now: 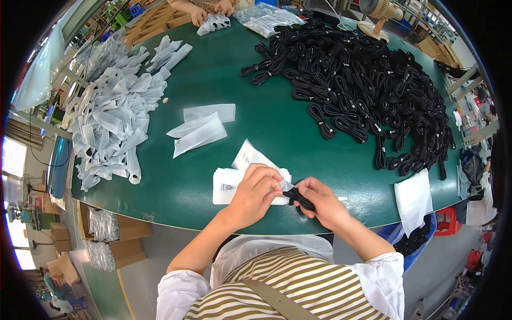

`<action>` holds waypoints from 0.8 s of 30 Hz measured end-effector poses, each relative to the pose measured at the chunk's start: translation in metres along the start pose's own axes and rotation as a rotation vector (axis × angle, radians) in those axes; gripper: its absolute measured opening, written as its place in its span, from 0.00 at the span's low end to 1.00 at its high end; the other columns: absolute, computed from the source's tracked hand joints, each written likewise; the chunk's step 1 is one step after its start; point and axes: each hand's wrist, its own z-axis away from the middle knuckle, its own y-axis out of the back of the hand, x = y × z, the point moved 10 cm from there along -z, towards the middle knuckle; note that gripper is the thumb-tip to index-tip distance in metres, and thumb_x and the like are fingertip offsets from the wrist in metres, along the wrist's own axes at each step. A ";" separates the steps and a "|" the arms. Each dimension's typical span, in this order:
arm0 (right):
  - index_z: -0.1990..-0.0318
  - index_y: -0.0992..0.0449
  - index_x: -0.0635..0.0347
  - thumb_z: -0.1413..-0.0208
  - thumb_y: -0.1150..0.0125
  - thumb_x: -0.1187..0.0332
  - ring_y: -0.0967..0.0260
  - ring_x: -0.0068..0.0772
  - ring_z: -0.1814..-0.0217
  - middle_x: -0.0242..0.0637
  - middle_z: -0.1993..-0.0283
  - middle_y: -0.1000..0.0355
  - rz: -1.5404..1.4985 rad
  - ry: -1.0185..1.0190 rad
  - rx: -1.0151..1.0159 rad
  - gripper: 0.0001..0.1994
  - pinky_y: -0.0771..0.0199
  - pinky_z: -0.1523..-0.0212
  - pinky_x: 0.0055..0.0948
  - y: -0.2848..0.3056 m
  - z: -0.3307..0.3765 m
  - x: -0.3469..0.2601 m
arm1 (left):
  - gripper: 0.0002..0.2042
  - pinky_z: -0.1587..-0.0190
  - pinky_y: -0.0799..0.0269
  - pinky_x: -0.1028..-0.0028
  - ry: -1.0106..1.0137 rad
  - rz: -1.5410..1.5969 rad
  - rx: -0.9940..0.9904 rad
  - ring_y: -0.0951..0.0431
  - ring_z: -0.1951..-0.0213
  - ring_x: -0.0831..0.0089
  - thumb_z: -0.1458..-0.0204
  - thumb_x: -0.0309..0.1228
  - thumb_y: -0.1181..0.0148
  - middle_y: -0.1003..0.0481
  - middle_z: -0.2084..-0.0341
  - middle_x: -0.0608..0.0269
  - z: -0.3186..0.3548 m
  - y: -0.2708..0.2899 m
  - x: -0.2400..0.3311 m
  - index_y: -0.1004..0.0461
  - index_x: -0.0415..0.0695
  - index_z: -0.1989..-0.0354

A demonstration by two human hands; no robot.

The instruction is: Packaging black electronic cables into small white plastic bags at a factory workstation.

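Near the front edge of the green table, my right hand is closed on a coiled black cable. The cable's left end meets the mouth of a translucent plastic sleeve. My left hand pinches that sleeve, with its fingers curled over it. Under my left hand lies a stack of flat white printed sleeves. One sleeve sticks out at an angle beyond the stack. Farther off to the left, several loose sleeves rest on the table.
A large heap of coiled black cables covers the right side. Filled sleeves are piled at the left. A white bag hangs over the right front edge. Across the table, another person's hands hold sleeves near a small fan.
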 end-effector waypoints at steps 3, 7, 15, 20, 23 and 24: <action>0.52 0.27 0.65 0.44 0.40 0.80 0.32 0.24 0.69 0.41 0.60 0.30 1.246 1.112 0.124 0.12 0.31 0.69 0.20 -0.073 0.037 -0.063 | 0.08 0.51 0.30 0.63 0.083 -0.019 0.038 0.29 0.51 0.57 0.53 0.19 0.36 0.26 0.57 0.59 0.000 0.007 -0.011 0.29 0.43 0.68; 0.53 0.26 0.63 0.47 0.38 0.81 0.31 0.28 0.63 0.42 0.57 0.31 0.871 1.106 0.161 0.14 0.29 0.66 0.25 -0.093 0.040 -0.083 | 0.04 0.47 0.30 0.63 0.199 0.198 0.193 0.27 0.49 0.58 0.46 0.24 0.39 0.26 0.57 0.57 0.000 0.039 -0.025 0.29 0.41 0.68; 0.52 0.28 0.61 0.51 0.33 0.75 0.32 0.43 0.58 0.45 0.56 0.32 1.680 1.392 0.914 0.17 0.30 0.61 0.36 -0.023 0.000 -0.160 | 0.08 0.52 0.29 0.69 0.359 0.339 0.776 0.26 0.62 0.70 0.33 0.29 0.54 0.24 0.58 0.54 0.023 0.169 -0.086 0.33 0.39 0.64; 0.50 0.28 0.63 0.51 0.35 0.72 0.34 0.47 0.56 0.43 0.60 0.32 2.016 0.997 0.947 0.19 0.30 0.58 0.41 0.016 -0.038 -0.159 | 0.08 0.53 0.30 0.72 0.436 -0.055 0.575 0.28 0.63 0.75 0.33 0.30 0.52 0.27 0.65 0.58 0.017 0.179 -0.104 0.32 0.38 0.61; 0.49 0.29 0.64 0.50 0.36 0.73 0.33 0.47 0.57 0.43 0.61 0.33 2.014 1.039 0.896 0.19 0.29 0.58 0.41 0.016 -0.038 -0.154 | 0.08 0.56 0.32 0.74 0.507 0.113 0.874 0.29 0.64 0.78 0.33 0.30 0.52 0.29 0.70 0.65 0.052 0.213 -0.131 0.33 0.39 0.63; 0.48 0.29 0.64 0.50 0.37 0.74 0.33 0.47 0.57 0.43 0.61 0.33 2.004 1.083 0.894 0.19 0.29 0.59 0.41 0.015 -0.034 -0.154 | 0.08 0.56 0.32 0.74 0.509 0.110 0.874 0.29 0.64 0.78 0.33 0.30 0.52 0.29 0.70 0.65 0.056 0.217 -0.134 0.33 0.39 0.63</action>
